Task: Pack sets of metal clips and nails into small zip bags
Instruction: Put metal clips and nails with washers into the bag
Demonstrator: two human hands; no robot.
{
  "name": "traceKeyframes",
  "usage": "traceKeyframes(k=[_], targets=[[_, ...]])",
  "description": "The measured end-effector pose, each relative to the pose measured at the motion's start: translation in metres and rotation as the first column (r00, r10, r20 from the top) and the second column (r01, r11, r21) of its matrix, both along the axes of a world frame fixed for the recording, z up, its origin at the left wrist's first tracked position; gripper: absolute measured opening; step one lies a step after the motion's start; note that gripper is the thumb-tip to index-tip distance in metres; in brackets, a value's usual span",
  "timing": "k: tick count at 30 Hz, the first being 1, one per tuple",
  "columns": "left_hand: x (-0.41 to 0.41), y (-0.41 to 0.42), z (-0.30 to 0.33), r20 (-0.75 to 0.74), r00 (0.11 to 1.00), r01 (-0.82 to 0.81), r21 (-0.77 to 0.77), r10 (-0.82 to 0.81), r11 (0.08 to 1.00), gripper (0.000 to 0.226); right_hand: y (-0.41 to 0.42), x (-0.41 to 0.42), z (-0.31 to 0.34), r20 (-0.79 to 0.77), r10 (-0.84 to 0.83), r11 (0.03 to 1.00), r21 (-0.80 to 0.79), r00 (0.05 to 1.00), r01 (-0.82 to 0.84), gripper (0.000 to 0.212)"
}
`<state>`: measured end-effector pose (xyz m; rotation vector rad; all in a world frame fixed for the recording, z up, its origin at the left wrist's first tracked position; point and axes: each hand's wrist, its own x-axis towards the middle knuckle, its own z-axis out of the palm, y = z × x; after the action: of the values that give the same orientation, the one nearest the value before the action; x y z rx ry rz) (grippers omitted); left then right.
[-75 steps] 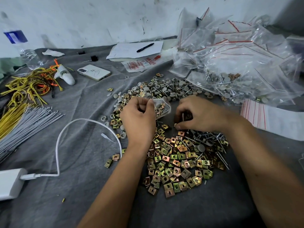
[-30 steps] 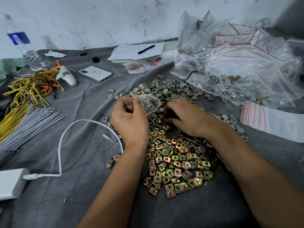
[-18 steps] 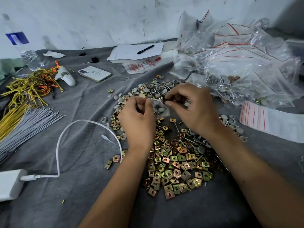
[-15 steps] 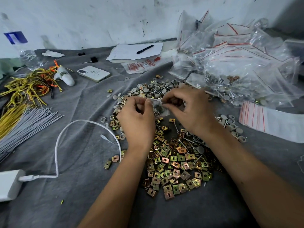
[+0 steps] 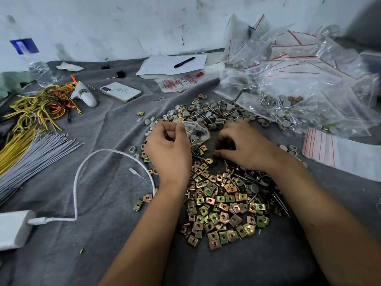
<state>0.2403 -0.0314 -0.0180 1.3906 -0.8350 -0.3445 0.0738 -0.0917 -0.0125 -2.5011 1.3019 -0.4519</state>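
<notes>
My left hand (image 5: 169,149) pinches the mouth of a small clear zip bag (image 5: 196,134), held just above the cloth with grey-capped nails and clips inside. My right hand (image 5: 245,147) lies palm down to the right of the bag, fingers curled on the pile; what the fingertips hold is hidden. A heap of gold-coloured square metal clips (image 5: 222,205) spreads below both hands. Loose nails (image 5: 249,178) lie at the heap's right side. Grey round caps and nails (image 5: 208,114) are scattered beyond the hands.
A mound of clear zip bags (image 5: 299,79) fills the back right, with a flat stack of empty bags (image 5: 338,153) beside it. A phone (image 5: 120,92), paper with a pen (image 5: 183,62), a bottle (image 5: 35,65), yellow wires (image 5: 31,112), grey ties (image 5: 37,155) and a white charger cable (image 5: 82,174) lie left.
My right hand has left the bag's mouth and dropped back down onto the pile of clips and nails. My left hand keeps hold of the bag, which now stands open wider.
</notes>
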Motion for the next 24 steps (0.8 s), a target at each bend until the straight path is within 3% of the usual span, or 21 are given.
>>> traceKeyframes(k=[3, 6, 10, 12, 17, 24], targets=[[0.000, 0.000, 0.000, 0.002, 1.000, 0.009, 0.007, -0.009, 1.000, 0.022, 0.000, 0.002, -0.001, 0.023, -0.022, 1.000, -0.013, 0.999, 0.022, 0.017], [0.000, -0.001, -0.001, 0.001, 1.000, 0.026, 0.016, -0.026, 1.000, 0.019, 0.001, -0.001, 0.000, 0.238, -0.079, 0.996, -0.013, 0.968, 0.084, 0.011], [-0.001, -0.002, -0.002, 0.037, 0.998, 0.057, 0.030, -0.059, 0.998, 0.020, 0.005, -0.004, 0.009, 0.613, -0.060, 0.997, -0.007, 0.788, 0.081, 0.007], [-0.003, -0.002, -0.002, 0.073, 0.994, 0.075, 0.033, -0.077, 0.997, 0.022, 0.006, -0.005, 0.011, 0.714, -0.009, 1.000, -0.007, 0.700, 0.019, 0.005], [-0.006, -0.002, -0.002, 0.158, 0.979, 0.125, 0.045, -0.130, 0.991, 0.020, 0.007, -0.002, 0.010, 0.689, 0.072, 0.997, -0.035, 0.721, -0.066, 0.003], [-0.007, -0.002, -0.004, 0.141, 0.973, 0.179, 0.041, -0.183, 0.983, 0.015, 0.009, 0.000, 0.008, 0.587, 0.098, 0.995, -0.069, 0.804, -0.071, 0.015]])
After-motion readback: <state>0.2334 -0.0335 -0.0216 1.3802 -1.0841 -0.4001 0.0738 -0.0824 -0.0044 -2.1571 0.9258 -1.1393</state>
